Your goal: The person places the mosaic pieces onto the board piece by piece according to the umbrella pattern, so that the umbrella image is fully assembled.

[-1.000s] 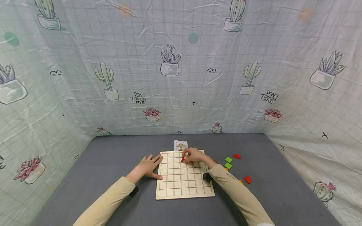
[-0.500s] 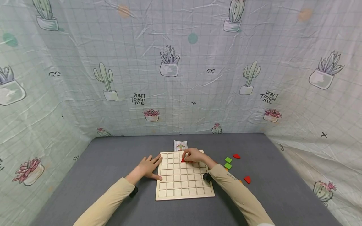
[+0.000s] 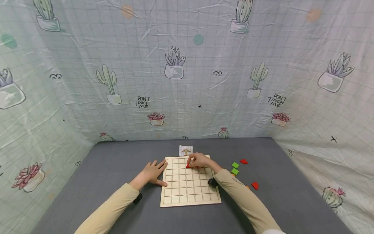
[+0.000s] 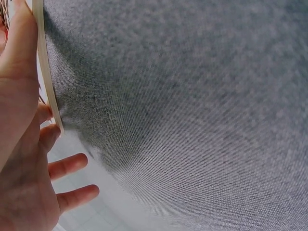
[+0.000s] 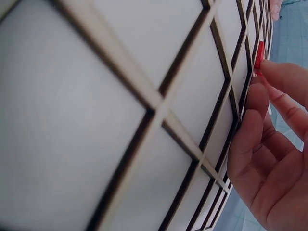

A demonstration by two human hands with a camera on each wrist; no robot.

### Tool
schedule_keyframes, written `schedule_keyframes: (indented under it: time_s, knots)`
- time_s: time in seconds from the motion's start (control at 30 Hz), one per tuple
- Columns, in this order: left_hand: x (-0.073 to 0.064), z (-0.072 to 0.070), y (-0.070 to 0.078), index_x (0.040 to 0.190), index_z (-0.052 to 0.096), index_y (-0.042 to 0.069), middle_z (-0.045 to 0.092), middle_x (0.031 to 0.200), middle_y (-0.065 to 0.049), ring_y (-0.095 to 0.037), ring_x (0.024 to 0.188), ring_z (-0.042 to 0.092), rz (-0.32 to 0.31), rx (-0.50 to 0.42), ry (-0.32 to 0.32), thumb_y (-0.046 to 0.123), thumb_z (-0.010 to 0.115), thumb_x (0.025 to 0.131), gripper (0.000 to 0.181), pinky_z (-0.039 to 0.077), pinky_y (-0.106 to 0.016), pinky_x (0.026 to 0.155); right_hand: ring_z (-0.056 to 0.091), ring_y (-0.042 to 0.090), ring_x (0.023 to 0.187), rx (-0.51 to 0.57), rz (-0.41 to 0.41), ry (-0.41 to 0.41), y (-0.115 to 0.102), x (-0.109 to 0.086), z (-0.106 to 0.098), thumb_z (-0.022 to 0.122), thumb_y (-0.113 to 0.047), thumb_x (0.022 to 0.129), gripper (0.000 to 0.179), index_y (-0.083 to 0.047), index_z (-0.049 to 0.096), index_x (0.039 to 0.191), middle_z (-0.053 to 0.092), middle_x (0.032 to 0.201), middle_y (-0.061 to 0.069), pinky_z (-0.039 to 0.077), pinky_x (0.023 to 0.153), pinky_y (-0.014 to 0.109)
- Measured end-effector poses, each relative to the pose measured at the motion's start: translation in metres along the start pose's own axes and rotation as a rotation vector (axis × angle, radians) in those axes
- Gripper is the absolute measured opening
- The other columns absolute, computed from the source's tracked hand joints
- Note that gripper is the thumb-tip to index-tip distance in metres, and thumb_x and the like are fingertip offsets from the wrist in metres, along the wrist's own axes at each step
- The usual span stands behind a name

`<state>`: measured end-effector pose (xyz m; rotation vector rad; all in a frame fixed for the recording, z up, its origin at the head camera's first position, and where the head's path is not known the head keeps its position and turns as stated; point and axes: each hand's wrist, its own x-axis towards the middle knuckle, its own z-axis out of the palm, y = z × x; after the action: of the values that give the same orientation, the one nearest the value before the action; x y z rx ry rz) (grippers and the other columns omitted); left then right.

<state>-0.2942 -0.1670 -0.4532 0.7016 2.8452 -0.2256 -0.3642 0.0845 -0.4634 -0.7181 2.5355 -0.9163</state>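
A pale wooden board (image 3: 191,198) with a raised square grid lies flat on the table. My right hand (image 3: 199,160) is over its far rows, thumb and fingertips pinching a small red piece (image 3: 188,165) with a pointed top. In the right wrist view that red piece (image 5: 259,55) stands right at the grid, and the other fingers of the right hand (image 5: 274,159) are curled close to the board. My left hand (image 3: 152,172) rests with spread fingers on the board's left edge. The left wrist view shows this hand (image 4: 24,159) along the wooden rim (image 4: 48,77).
Behind the board lies a small printed card (image 3: 186,150) with a coloured grid picture. To the right are green squares (image 3: 235,165), red rounded pieces (image 3: 255,185) and orange pieces (image 3: 247,187) partly behind the right sleeve. Patterned cloth (image 3: 198,81) walls the table's back and sides.
More of the red piece shows below the right fingertips than a second ago, with the hand almost in place. The left hand stays still on the board's edge.
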Motion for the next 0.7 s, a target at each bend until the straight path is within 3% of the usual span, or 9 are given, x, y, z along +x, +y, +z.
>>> schedule_keyframes:
  time_s: [0.2, 0.47, 0.7]
  knots:
    - [0.001, 0.001, 0.000, 0.143, 0.023, 0.012, 0.022, 0.149, -0.006, -0.036, 0.130, 0.029, -0.002, 0.008, 0.004, 0.069, 0.051, 0.070, 0.096, 0.029, -0.052, 0.099, 0.048, 0.014, 0.048, 0.015, 0.011, -0.010, 0.000, 0.000, 0.000, 0.058, -0.014, 0.086, 0.009, -0.012, 0.064, 0.093, 0.063, 0.068, 0.006, 0.037, 0.045, 0.025]
    - [0.001, 0.002, 0.000, 0.143, 0.024, 0.013, 0.023, 0.148, -0.005, -0.035, 0.130, 0.031, -0.006, 0.030, 0.010, 0.071, 0.051, 0.069, 0.097, 0.030, -0.051, 0.098, 0.060, 0.026, 0.062, 0.053, -0.031, -0.005, 0.000, -0.008, -0.009, 0.056, -0.016, 0.088, 0.015, -0.007, 0.063, 0.098, 0.065, 0.077, 0.016, 0.045, 0.052, 0.032]
    - [0.001, 0.002, 0.000, 0.142, 0.025, 0.013, 0.024, 0.148, -0.004, -0.035, 0.129, 0.031, -0.010, 0.022, 0.013, 0.070, 0.051, 0.069, 0.097, 0.030, -0.051, 0.098, 0.054, 0.031, 0.059, 0.082, -0.048, 0.001, 0.009, -0.021, -0.018, 0.052, -0.016, 0.090, 0.019, -0.006, 0.062, 0.103, 0.063, 0.076, 0.018, 0.039, 0.050, 0.032]
